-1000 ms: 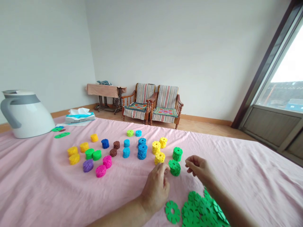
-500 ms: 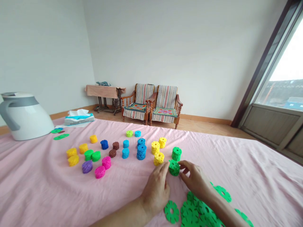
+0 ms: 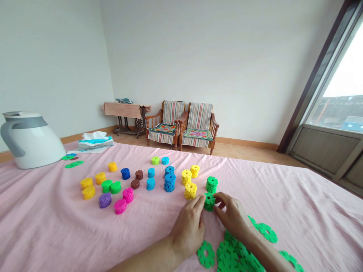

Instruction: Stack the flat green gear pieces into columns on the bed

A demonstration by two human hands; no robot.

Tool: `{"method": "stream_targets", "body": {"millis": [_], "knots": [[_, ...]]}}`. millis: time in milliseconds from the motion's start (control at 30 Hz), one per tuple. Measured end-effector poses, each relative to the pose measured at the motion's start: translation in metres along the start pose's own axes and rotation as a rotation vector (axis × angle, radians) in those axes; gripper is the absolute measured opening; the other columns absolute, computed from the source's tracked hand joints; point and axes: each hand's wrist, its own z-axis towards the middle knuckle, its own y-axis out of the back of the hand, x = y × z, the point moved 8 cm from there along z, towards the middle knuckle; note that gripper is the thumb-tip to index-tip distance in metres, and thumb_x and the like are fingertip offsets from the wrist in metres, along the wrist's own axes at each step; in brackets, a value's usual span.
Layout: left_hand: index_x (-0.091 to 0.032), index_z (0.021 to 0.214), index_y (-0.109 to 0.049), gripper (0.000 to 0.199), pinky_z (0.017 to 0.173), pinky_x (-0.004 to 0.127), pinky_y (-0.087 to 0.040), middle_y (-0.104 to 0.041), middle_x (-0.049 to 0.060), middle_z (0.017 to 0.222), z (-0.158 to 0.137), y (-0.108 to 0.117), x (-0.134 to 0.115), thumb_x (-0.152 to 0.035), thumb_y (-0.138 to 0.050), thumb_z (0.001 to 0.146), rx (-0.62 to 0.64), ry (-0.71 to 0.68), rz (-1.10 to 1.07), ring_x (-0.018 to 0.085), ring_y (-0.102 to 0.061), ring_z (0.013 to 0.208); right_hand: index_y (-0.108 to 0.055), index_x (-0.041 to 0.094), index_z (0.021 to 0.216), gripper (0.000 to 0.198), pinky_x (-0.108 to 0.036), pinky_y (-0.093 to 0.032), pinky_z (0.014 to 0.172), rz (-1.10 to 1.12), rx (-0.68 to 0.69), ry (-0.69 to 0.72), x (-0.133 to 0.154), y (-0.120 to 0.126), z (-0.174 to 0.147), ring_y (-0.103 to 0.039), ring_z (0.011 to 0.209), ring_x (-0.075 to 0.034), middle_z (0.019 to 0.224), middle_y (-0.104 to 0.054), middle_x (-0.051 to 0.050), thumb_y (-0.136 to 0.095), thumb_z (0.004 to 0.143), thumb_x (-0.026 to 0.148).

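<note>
A short stack of green notched discs [image 3: 209, 202] stands on the pink cloth between my hands. Against its left side rest the fingertips of my left hand [image 3: 189, 223], the fingers closed together. My right hand [image 3: 233, 212] has its thumb and curled fingers on the right side of the same stack. Just behind stands a second green disc stack [image 3: 211, 184], apart from my fingers. Below my right forearm lies a loose pile of green discs [image 3: 231, 253], partly hidden by it. One single green disc [image 3: 206, 254] lies flat to the left of that pile.
Yellow stacks [image 3: 190, 190], blue stacks [image 3: 169, 182], pink stacks [image 3: 120, 206] and several other coloured ones stand on the pink cloth [image 3: 65, 226]. A white jug [image 3: 39, 145] and a tissue box [image 3: 95, 142] are at the far left. Two wooden chairs [image 3: 198, 117] stand beyond the table.
Both hands and the green stack between them have shifted very slightly to the right. The fingers stay against the stack, and the other stacks stand as before.
</note>
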Motion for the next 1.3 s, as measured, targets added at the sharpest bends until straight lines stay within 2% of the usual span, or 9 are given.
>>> {"method": "stream_targets", "body": {"millis": [133, 200, 300, 433, 767, 967, 1100, 1200, 1300], "knots": [[-0.014, 0.132, -0.04, 0.073, 0.108, 0.035, -0.031, -0.045, 0.009, 0.135, 0.0, 0.0, 0.0, 0.003, -0.039, 0.061, 0.005, 0.003, -0.009, 0.02, -0.038, 0.125, -0.054, 0.018, 0.082, 0.015, -0.026, -0.043, 0.06, -0.045, 0.08, -0.059, 0.007, 0.014, -0.002, -0.057, 0.064, -0.016, 0.069, -0.061, -0.001, -0.05, 0.067, 0.015], [-0.015, 0.133, -0.039, 0.074, 0.108, 0.036, -0.031, -0.044, 0.009, 0.135, 0.0, 0.0, 0.001, 0.004, -0.039, 0.061, -0.005, 0.013, -0.02, 0.02, -0.038, 0.126, -0.055, 0.019, 0.074, 0.01, -0.024, -0.04, 0.059, -0.058, 0.275, -0.049, 0.02, 0.017, -0.01, -0.055, 0.064, -0.014, 0.066, -0.059, 0.001, -0.052, 0.066, 0.014], [-0.016, 0.132, -0.041, 0.075, 0.108, 0.037, -0.031, -0.045, 0.008, 0.134, -0.001, 0.001, 0.005, 0.004, -0.039, 0.06, -0.021, 0.043, -0.036, 0.02, -0.039, 0.125, -0.059, 0.022, 0.078, 0.023, -0.023, -0.039, 0.061, -0.055, 0.664, -0.003, 0.045, 0.012, -0.035, -0.055, 0.073, -0.015, 0.08, -0.061, 0.002, -0.066, 0.056, 0.019], [-0.016, 0.13, -0.044, 0.071, 0.107, 0.037, -0.031, -0.047, 0.009, 0.133, -0.001, 0.001, 0.005, 0.002, -0.039, 0.061, -0.012, 0.08, -0.05, 0.02, -0.04, 0.124, -0.059, 0.026, 0.086, 0.036, -0.024, -0.037, 0.062, -0.146, 0.768, 0.099, 0.067, 0.011, -0.053, -0.053, 0.075, -0.016, 0.086, -0.06, 0.002, -0.068, 0.052, 0.015], [-0.014, 0.13, -0.043, 0.068, 0.107, 0.036, -0.031, -0.048, 0.01, 0.132, 0.0, 0.0, 0.005, 0.0, -0.039, 0.064, -0.001, 0.068, -0.011, 0.02, -0.041, 0.123, -0.06, 0.023, 0.076, 0.025, -0.022, -0.035, 0.061, -0.094, 0.742, 0.063, 0.056, 0.01, -0.046, -0.05, 0.074, -0.014, 0.079, -0.057, 0.004, -0.069, 0.054, 0.016], [-0.013, 0.131, -0.042, 0.069, 0.107, 0.035, -0.032, -0.047, 0.01, 0.133, -0.001, 0.0, 0.004, 0.001, -0.039, 0.063, -0.003, 0.038, 0.012, 0.02, -0.04, 0.124, -0.051, 0.018, 0.068, 0.009, -0.017, -0.026, 0.046, 0.292, 0.733, -0.123, 0.037, 0.012, -0.031, -0.038, 0.052, -0.006, 0.056, -0.041, 0.008, -0.055, 0.063, 0.011], [-0.012, 0.132, -0.041, 0.068, 0.107, 0.034, -0.032, -0.046, 0.01, 0.133, -0.001, 0.0, 0.003, 0.001, -0.039, 0.065, 0.003, 0.033, 0.023, 0.02, -0.04, 0.124, -0.052, 0.016, 0.066, 0.004, -0.018, -0.025, 0.045, 0.423, 0.689, -0.188, 0.022, 0.013, -0.023, -0.039, 0.05, -0.006, 0.053, -0.046, 0.008, -0.056, 0.066, 0.015], [-0.012, 0.132, -0.041, 0.069, 0.107, 0.033, -0.032, -0.046, 0.01, 0.134, -0.001, 0.0, 0.002, 0.001, -0.039, 0.064, 0.02, 0.028, 0.03, 0.019, -0.04, 0.124, -0.058, 0.015, 0.064, 0.011, -0.019, -0.026, 0.046, 0.451, 0.563, -0.211, 0.013, 0.017, -0.012, -0.041, 0.051, -0.006, 0.054, -0.051, 0.005, -0.061, 0.068, 0.024], [-0.013, 0.132, -0.04, 0.071, 0.107, 0.032, -0.032, -0.046, 0.009, 0.134, 0.0, -0.001, 0.002, 0.002, -0.039, 0.063, 0.026, 0.021, 0.032, 0.019, -0.04, 0.124, -0.057, 0.014, 0.063, 0.024, -0.019, -0.027, 0.044, 0.566, 0.31, -0.328, -0.003, 0.018, 0.002, -0.042, 0.045, -0.006, 0.049, -0.05, 0.005, -0.064, 0.067, 0.038]]}}
